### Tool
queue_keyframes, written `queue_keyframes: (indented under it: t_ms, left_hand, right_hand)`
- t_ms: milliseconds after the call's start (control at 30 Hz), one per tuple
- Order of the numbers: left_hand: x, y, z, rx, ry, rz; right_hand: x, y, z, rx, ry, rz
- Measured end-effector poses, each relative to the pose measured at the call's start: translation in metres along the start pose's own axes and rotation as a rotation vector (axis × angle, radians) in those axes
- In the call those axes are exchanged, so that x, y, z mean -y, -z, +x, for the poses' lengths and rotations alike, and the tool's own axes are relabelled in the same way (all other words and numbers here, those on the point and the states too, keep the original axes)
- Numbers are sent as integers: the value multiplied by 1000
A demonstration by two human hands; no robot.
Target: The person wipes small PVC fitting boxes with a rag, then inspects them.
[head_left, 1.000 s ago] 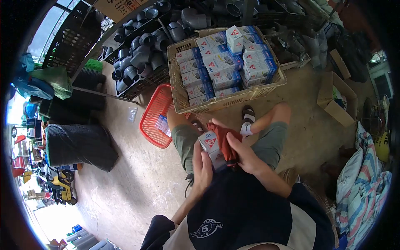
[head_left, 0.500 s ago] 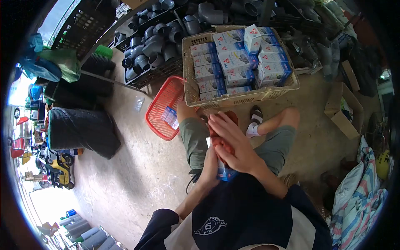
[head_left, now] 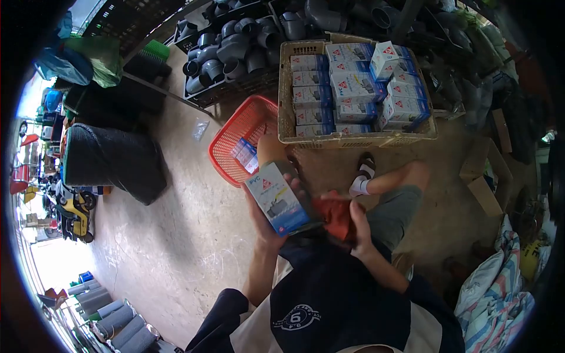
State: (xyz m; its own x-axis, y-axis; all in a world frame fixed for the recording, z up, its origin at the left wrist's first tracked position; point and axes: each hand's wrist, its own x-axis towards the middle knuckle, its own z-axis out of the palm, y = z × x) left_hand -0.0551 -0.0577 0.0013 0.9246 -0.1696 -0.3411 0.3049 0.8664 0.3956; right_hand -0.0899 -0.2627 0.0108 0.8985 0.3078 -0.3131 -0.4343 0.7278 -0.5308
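My left hand grips a white and blue box marked PVC, its printed front tilted up toward me. The thumb lies along the near side and fingertips show over the far edge. Beside the box, on its right, my right hand is closed on a crumpled reddish-brown cloth. In front of my knees stands a yellowish plastic crate holding several similar boxes. A red basket sits left of it, with blue and white boxes inside, partly hidden by my leg.
Black crates of grey pipe fittings stand behind the crate. A dark mesh roll lies to the left, near a small plastic bag. To the right are an open cardboard box and a striped sack.
The cloth was pressed over the box under my right hand; now my right hand has drawn it off to the right. My left hand has raised and turned the box, front side up.
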Motion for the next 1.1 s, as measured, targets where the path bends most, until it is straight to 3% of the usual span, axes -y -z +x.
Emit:
queue_keyframes:
  t_ms: [33, 67, 167, 267, 300, 333, 400, 467, 533, 567, 600, 700, 733, 800, 933, 1067, 1100]
  left_hand:
    - [-1, -12, -8, 39, 70, -27]
    - [0, -20, -12, 80, 137, -52]
    - [14, -26, -13, -197, 216, 120]
    - [30, -34, -23, -95, 210, 99]
    - [26, -24, -25, 77, 297, 138]
    - [32, -19, -25, -23, 233, 222]
    - [44, -26, -19, -218, 89, 392]
    - [31, -18, -8, -162, 69, 201]
    - [13, -26, 3, -87, 62, 105]
    - [15, -34, 7, -213, -38, 169]
    - [16, -31, 8, -204, -23, 110]
    - [26, -36, 16, -211, -28, -16]
    - [30, -44, 15, -186, 3, -3]
    - [43, -70, 3, -193, -56, 367]
    - [38, -78, 10, -118, -94, 322]
    - [30, -46, 30, -86, -104, 166]
    - [26, -38, 32, -85, -111, 138]
  right_hand:
    - [5, 8, -1, -154, -195, 55]
    - [5, 8, 1, -143, -131, 29]
    - [10, -8, 11, -44, 118, -140]
    - [16, -27, 24, 114, 430, -587]
    - [16, -31, 24, 125, 500, -789]
    - [16, -36, 24, 135, 567, -990]
    - [16, -43, 18, 174, 601, -1067]
    - [15, -38, 7, 278, 530, -1199]
    - [19, -24, 4, 368, 440, -1140]
    - [25, -13, 7, 398, 382, -1063]
    - [25, -8, 7, 423, 320, -980]
    - [17, -13, 11, 240, 575, -852]
    - [17, -21, 14, 144, 685, -979]
    - [25, -35, 22, -61, 905, -1228]
    - [34, -38, 24, 43, 842, -1279]
    - [22, -27, 10, 180, 742, -1364]
    - [20, -20, 8, 183, 683, -1177]
